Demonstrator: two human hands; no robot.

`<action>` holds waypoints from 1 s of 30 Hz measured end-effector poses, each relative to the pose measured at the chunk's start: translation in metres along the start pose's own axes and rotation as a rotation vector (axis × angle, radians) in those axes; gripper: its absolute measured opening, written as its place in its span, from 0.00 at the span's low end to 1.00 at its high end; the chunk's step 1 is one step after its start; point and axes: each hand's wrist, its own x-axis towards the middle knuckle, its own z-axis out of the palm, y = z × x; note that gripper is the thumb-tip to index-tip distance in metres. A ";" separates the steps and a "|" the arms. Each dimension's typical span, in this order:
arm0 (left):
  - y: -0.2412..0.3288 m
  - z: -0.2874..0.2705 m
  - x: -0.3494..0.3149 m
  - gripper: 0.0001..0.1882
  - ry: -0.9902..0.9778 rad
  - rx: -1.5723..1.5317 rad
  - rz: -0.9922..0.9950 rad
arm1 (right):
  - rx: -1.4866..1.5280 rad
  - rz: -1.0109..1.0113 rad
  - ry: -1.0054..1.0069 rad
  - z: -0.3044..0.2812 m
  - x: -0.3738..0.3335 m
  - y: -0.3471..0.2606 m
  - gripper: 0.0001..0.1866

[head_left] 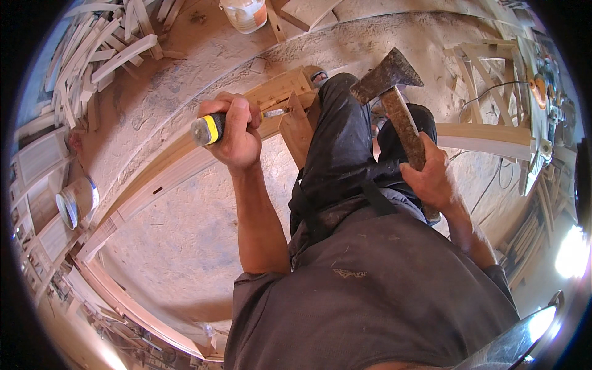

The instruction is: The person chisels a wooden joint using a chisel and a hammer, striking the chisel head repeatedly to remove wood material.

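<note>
My left hand (237, 132) is closed around the black and yellow handle of a chisel (213, 129). The chisel's narrow metal blade points right, its tip at or close to a wooden piece (297, 132) beside my knee; whether they touch I cannot tell. My right hand (431, 176) grips a hatchet (404, 120) by its worn wooden handle, the dark head raised over my thighs, away from the chisel. A long pale wooden beam (176, 154) runs beyond my left hand and joins other beams in a large frame.
Scrap wood strips (108, 52) lie heaped at the far left. A white bucket (245, 15) stands at the top, and another round container (77, 200) is at the left. A wooden trestle (493, 80) and a cable (487, 92) are at the right.
</note>
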 end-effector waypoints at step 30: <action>-0.009 0.016 -0.040 0.10 0.004 0.236 0.225 | 0.047 0.028 -0.117 0.008 0.004 -0.010 0.18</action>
